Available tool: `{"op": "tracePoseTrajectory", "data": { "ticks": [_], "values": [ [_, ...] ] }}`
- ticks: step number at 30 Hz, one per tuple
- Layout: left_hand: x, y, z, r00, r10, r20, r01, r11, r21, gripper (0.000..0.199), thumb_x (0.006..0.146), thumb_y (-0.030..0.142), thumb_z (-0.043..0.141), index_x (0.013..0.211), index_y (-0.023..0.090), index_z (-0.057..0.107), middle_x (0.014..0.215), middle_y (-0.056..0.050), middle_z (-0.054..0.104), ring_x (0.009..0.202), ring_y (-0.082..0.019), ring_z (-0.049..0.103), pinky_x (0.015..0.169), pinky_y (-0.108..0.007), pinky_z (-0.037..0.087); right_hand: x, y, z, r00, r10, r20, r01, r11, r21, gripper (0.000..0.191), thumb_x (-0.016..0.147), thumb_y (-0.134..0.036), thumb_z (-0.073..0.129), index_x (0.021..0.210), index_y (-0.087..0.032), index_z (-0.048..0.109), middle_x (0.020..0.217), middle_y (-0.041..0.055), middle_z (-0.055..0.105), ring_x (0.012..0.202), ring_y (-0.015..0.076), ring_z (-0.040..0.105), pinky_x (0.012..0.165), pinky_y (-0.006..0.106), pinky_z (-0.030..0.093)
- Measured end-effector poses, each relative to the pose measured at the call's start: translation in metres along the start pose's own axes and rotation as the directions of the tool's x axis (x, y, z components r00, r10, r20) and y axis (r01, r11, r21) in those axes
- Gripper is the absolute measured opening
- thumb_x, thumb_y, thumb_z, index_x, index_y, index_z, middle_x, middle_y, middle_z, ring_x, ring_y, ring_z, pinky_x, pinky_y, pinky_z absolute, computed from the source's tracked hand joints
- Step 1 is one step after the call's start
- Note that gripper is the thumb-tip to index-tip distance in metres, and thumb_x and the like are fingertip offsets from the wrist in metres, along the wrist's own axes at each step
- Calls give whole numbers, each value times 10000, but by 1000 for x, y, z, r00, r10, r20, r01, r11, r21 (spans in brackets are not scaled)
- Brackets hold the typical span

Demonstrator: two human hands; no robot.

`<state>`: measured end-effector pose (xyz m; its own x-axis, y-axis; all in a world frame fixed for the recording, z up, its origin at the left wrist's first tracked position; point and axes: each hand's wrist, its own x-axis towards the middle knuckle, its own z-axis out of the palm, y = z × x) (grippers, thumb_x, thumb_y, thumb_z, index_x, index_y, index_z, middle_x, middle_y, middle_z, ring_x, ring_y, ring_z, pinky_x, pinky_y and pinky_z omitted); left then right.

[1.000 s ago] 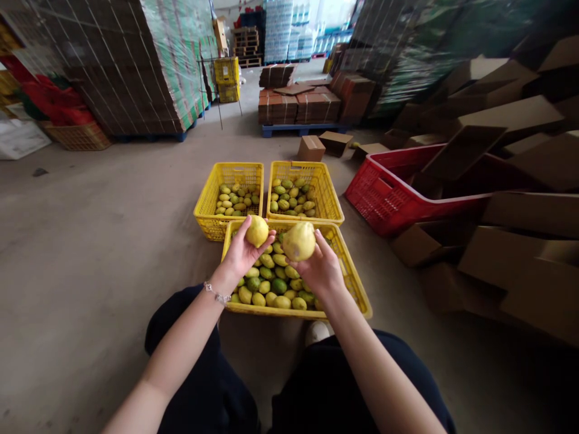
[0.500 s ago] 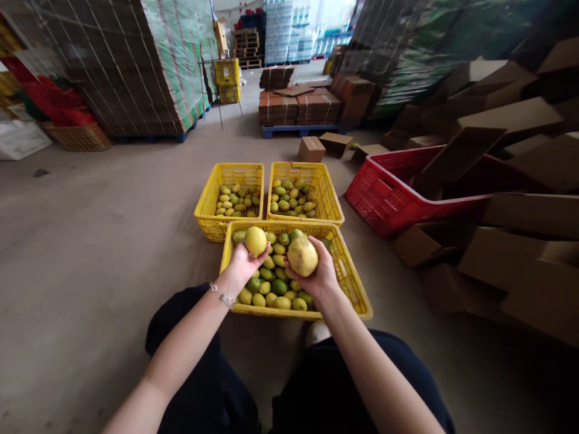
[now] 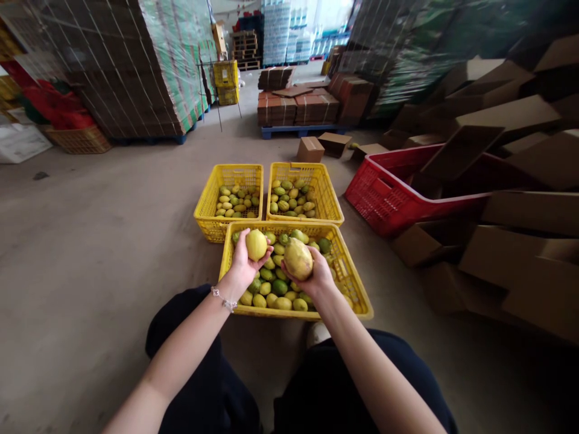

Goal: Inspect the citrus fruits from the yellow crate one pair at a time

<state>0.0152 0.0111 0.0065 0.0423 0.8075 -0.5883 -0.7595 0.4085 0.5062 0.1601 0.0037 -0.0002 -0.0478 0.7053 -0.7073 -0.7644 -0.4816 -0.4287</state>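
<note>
My left hand (image 3: 244, 259) is closed around a smooth yellow lemon (image 3: 256, 245), palm turned up. In my right hand (image 3: 320, 274) rests a larger, pale yellow lemon (image 3: 298, 259) with brownish marks, the fingers wrapped under it. Both hands are above the near yellow crate (image 3: 296, 313), which holds many yellow and green lemons (image 3: 279, 287). Behind it two more yellow crates stand side by side, the left one (image 3: 203, 205) and the right one (image 3: 332, 196), each with a layer of lemons at the bottom.
To the right, a red crate (image 3: 380, 199) holds cardboard, beside a heap of open cardboard boxes (image 3: 520, 259). Small boxes (image 3: 310, 149) lie farther ahead, before a blue pallet (image 3: 298, 131) of flattened cardboard. A wrapped pallet stack (image 3: 176, 72) stands at the back left.
The lemon in my right hand has turned, its narrower end now pointing up, and moved slightly left. My left fingers have shifted around their lemon, with the thumb raised beside it.
</note>
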Motion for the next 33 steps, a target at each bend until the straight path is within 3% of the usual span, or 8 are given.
{"op": "tracePoseTrajectory", "data": {
  "ticks": [5, 12, 18, 22, 27, 30, 33],
  "values": [
    [0, -3, 0, 1000, -21, -7, 21, 999, -27, 404, 944, 324, 310, 1071, 82, 608, 727, -96, 685, 617, -161, 667, 503, -210, 527, 0, 2, 1, 1000, 6, -21, -5, 999, 41, 202, 833, -185, 374, 765, -194, 563, 574, 30, 652, 530, 197, 636, 496, 335, 548],
    [0, -2, 4, 996, 72, -55, -76, 995, -65, 238, 866, 351, 511, 962, 144, 578, 663, -30, 644, 593, -184, 673, 558, -274, 569, -6, 0, 1, 998, -57, -5, 57, 998, 39, 139, 827, -287, 492, 771, -195, 580, 587, 8, 645, 526, 174, 606, 495, 329, 542],
    [4, -5, 0, 993, -120, 8, 120, 984, -132, 290, 909, 290, 388, 963, 90, 591, 704, -105, 659, 638, -188, 669, 556, -271, 569, -5, -3, 2, 999, 22, -37, -20, 998, 67, 229, 865, -282, 376, 791, -203, 578, 590, 29, 655, 537, 198, 628, 514, 351, 544],
    [0, -6, 4, 993, -116, 14, 117, 985, -130, 262, 887, 362, 491, 914, 119, 585, 731, -86, 659, 675, -196, 674, 595, -302, 595, -1, -2, 0, 999, 47, 6, -47, 999, 14, 305, 889, -331, 337, 811, -183, 591, 610, 67, 671, 561, 218, 647, 498, 337, 536],
    [-2, -2, 7, 998, -60, -7, 59, 994, -95, 185, 810, 310, 639, 881, 152, 574, 741, -44, 639, 625, -152, 655, 583, -272, 602, -6, -2, 1, 998, -50, -28, 50, 999, 5, 195, 846, -351, 471, 750, -208, 564, 530, -8, 623, 470, 173, 590, 480, 325, 525],
    [-2, 1, 5, 986, -165, -13, 164, 986, -37, 257, 828, 378, 613, 905, 134, 595, 701, -50, 623, 574, -131, 634, 497, -219, 571, -8, -2, 2, 1000, -22, -8, 23, 1000, 19, 217, 866, -326, 425, 746, -208, 563, 541, -4, 631, 472, 173, 593, 493, 333, 531],
    [-2, 1, 2, 968, -243, 66, 243, 970, 20, 347, 896, 409, 479, 934, 94, 619, 689, -84, 645, 558, -148, 639, 456, -226, 552, -6, -1, 2, 1000, 11, 24, -13, 999, 52, 258, 886, -313, 368, 787, -202, 579, 584, 20, 658, 516, 193, 628, 531, 353, 543]
  ]
}}
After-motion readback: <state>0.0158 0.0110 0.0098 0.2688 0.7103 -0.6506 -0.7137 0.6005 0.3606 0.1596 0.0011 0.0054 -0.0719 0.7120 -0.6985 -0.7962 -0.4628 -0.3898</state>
